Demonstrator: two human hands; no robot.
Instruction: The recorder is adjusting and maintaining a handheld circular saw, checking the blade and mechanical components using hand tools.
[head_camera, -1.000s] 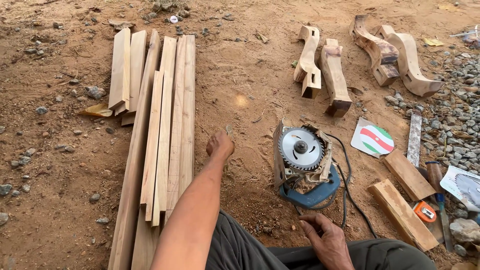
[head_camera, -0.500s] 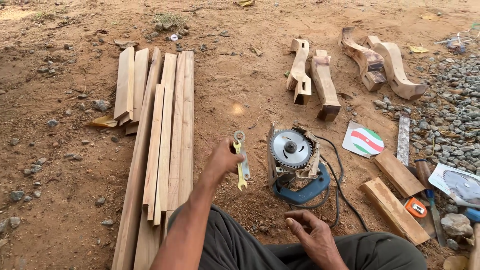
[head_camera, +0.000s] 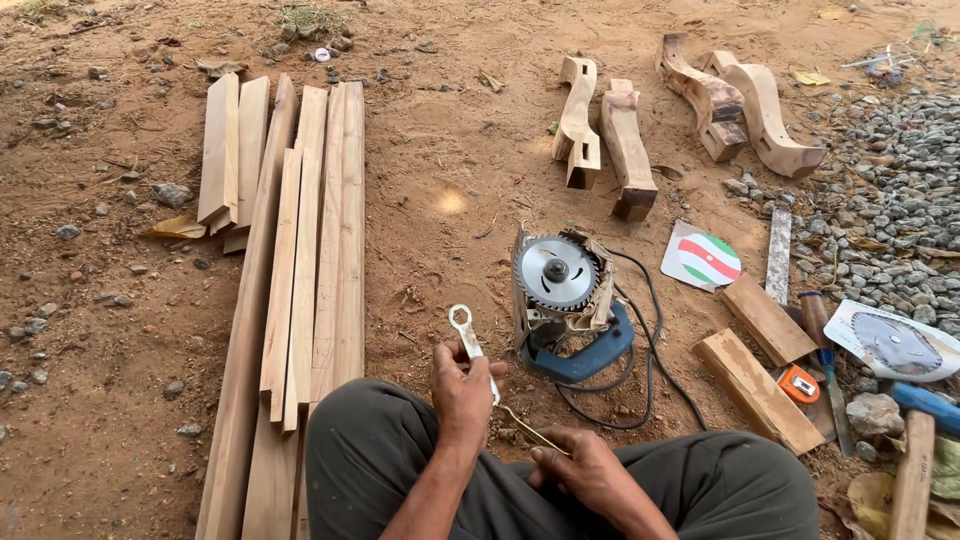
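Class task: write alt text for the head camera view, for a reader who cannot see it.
A seated person's left hand holds a flat metal wrench while the right hand pinches a thin yellowish strip, above bare dirt ground. Just ahead lies an upturned circular saw with a blue body; long wooden planks lie to the left and carved wooden pieces beyond.

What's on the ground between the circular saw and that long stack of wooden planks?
In the head view, only bare dirt lies between the circular saw and the planks; the wrench in the left hand pokes up into the near end.
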